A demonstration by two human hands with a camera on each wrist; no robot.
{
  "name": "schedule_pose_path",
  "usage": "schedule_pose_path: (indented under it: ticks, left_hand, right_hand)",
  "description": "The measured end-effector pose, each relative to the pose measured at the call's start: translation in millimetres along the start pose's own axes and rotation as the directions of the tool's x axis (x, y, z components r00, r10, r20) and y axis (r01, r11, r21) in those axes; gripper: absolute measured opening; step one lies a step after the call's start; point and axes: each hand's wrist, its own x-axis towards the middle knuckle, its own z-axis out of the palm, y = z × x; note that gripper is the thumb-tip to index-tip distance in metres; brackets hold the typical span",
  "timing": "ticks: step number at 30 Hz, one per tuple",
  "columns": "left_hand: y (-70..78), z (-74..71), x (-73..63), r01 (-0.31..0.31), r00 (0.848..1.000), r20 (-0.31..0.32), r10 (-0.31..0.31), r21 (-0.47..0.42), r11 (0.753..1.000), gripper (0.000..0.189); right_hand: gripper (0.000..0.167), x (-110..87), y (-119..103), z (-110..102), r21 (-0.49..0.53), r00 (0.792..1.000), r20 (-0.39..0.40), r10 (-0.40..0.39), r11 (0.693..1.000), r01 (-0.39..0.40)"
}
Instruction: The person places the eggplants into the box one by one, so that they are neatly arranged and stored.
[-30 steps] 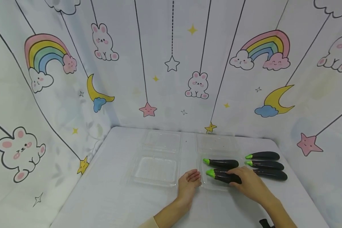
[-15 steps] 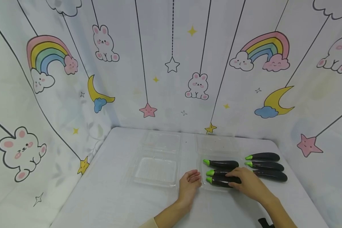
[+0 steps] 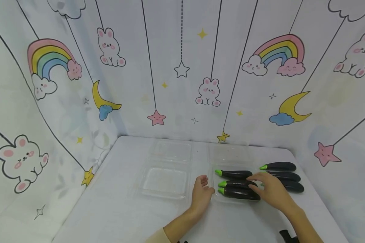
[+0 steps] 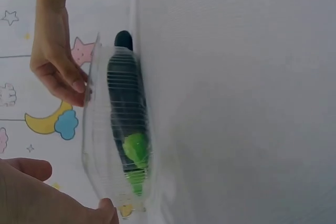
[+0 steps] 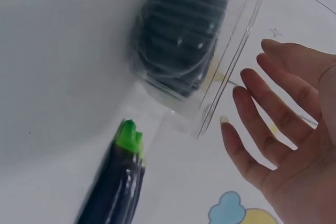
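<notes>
Three dark eggplants with green stem ends lie side by side in the right clear plastic container (image 3: 215, 197): a back one (image 3: 234, 174), a middle one (image 3: 238, 184) and a front one (image 3: 240, 193). My right hand (image 3: 272, 189) is over the container's right side, thumb and fingers spread and relaxed. In the right wrist view nothing is in that hand (image 5: 294, 114), and the container's rim (image 5: 231, 72) is just beyond its fingertips. My left hand (image 3: 201, 194) stands at the container's left edge, thumb at the rim, fingers loosely bent upward.
Several more eggplants (image 3: 280, 165) lie on the white table right of the container, partly behind my right hand. A second clear container (image 3: 165, 182) with its lid raised back (image 3: 171, 152) is at the left. A black object (image 3: 289, 236) shows at the lower edge. A printed curtain (image 3: 182, 94) stands behind.
My right hand has let go of the front eggplant, which now lies in the container beside the other two, and has lifted slightly right. The left hand stays at the container's edge.
</notes>
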Motion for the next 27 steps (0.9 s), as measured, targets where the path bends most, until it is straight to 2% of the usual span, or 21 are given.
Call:
schedule_pose_path:
  ticks: [3,6,10,14,17,19,20,23,25,26,27]
  left_hand:
    - [19.2,-0.2,4.3,0.020,1.000,0.024,-0.020,0.005,1.000,0.065]
    - [39.8,-2.7,16.3,0.066,0.997,0.050,-0.065,-0.016,0.998,0.066]
    - [63.6,-8.4,40.6,0.117,0.991,0.081,-0.110,-0.087,0.989,0.064]
    - [80.3,-11.6,66.3,0.167,0.983,0.107,-0.150,-0.172,0.971,0.058]
    - [86.8,-9.4,85.0,0.194,0.979,0.104,-0.175,-0.218,0.957,0.056]
    - [87.5,-7.6,97.2,0.221,0.974,0.107,-0.200,-0.244,0.944,0.056]
    - [87.0,-6.2,103.4,0.234,0.971,0.106,-0.213,-0.265,0.936,0.055]
    - [83.2,-3.0,118.7,0.286,0.958,0.105,-0.266,-0.327,0.901,0.051]
    - [79.8,-1.1,125.2,0.314,0.949,0.101,-0.297,-0.343,0.885,0.052]
    - [77.2,-0.4,127.4,0.320,0.947,0.098,-0.305,-0.339,0.885,0.055]
    - [74.8,0.3,128.5,0.322,0.947,0.088,-0.310,-0.310,0.895,0.058]
  right_hand:
    - [0.026,0.3,5,-7,0.033,0.999,0.009,0.047,0.998,-0.047]
    - [0.026,3.0,12,-16,0.068,0.994,0.031,0.101,0.992,-0.103]
    - [0.032,13.1,25,-27,0.107,0.987,0.056,0.148,0.982,-0.153]
    - [0.044,28.0,45,-34,0.155,0.978,0.064,0.198,0.966,-0.205]
    - [0.054,38.8,60,-34,0.237,0.963,0.102,0.251,0.934,-0.268]
    - [0.058,45.4,69,-33,0.333,0.943,0.160,0.291,0.884,-0.329]
    - [0.061,48.3,74,-32,0.385,0.929,0.198,0.312,0.847,-0.366]
    - [0.063,56.0,87,-29,0.553,0.877,0.310,0.369,0.680,-0.481]
    - [0.061,59.5,93,-27,0.623,0.846,0.360,0.394,0.574,-0.532]
    - [0.061,60.8,96,-26,0.651,0.834,0.380,0.400,0.525,-0.549]
    - [0.060,62.1,98,-26,0.671,0.826,0.396,0.402,0.488,-0.559]
